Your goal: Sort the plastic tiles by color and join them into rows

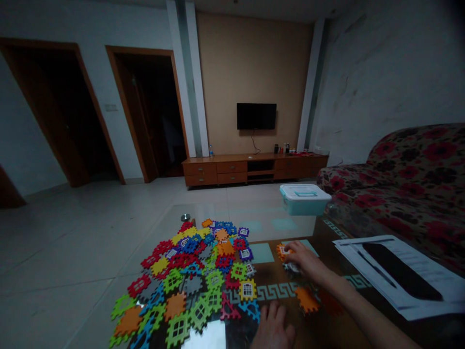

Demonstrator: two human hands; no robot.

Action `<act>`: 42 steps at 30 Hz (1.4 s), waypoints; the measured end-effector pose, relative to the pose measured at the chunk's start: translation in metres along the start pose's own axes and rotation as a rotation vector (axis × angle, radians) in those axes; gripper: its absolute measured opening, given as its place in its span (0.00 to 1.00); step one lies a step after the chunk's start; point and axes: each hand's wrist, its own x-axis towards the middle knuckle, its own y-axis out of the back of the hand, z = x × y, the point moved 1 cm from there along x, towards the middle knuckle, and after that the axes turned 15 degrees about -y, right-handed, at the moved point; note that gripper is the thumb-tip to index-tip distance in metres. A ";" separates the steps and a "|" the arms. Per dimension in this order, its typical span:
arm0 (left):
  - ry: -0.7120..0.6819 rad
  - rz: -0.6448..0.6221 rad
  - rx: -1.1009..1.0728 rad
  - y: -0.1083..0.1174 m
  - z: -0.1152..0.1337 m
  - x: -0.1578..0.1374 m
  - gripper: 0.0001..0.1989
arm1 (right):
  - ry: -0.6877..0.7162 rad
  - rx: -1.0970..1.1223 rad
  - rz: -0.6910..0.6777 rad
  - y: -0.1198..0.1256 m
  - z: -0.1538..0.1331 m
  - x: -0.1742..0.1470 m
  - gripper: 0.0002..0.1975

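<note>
Just under the right hand (303,259) lie two interlocking puzzle tiles, an orange tile (281,251) at the fingertips on its far-left side and a grey tile (290,267) tucked beneath the palm; the fingers curl down onto them, though whether they pinch either one I cannot tell; the left hand (273,328) rests flat and spread on the glass table (269,223), nearer the body; another orange piece (307,299) lies between the two hands; the heap of coloured tiles (196,276) sits to the left, a teal storage box (304,198) beyond, papers (403,274) to the right; nothing blocks the reach.
</note>
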 end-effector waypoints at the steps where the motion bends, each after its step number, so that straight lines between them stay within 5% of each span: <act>1: -0.005 -0.008 -0.002 0.000 0.001 -0.001 0.10 | 0.017 -0.011 -0.008 -0.005 -0.003 0.001 0.16; 10: -0.016 -0.007 0.093 0.028 0.005 -0.010 0.13 | -0.039 -0.075 0.027 -0.038 -0.032 0.016 0.14; 16: 0.217 0.014 0.083 0.081 -0.008 -0.026 0.18 | 0.136 0.187 -0.106 -0.068 -0.080 0.034 0.25; 21: 0.333 0.049 0.032 0.101 -0.023 -0.048 0.17 | 0.145 0.212 -0.176 -0.087 -0.100 0.056 0.33; 30: 0.588 0.069 0.046 0.118 -0.057 -0.099 0.15 | -0.121 0.041 -0.184 -0.085 -0.102 0.056 0.26; 38: 0.622 0.086 0.085 0.118 -0.076 -0.119 0.17 | -0.179 0.120 -0.151 -0.071 -0.096 0.041 0.26; 42: 0.609 0.087 0.102 0.112 -0.088 -0.117 0.17 | -0.205 0.238 -0.131 -0.051 -0.098 0.033 0.18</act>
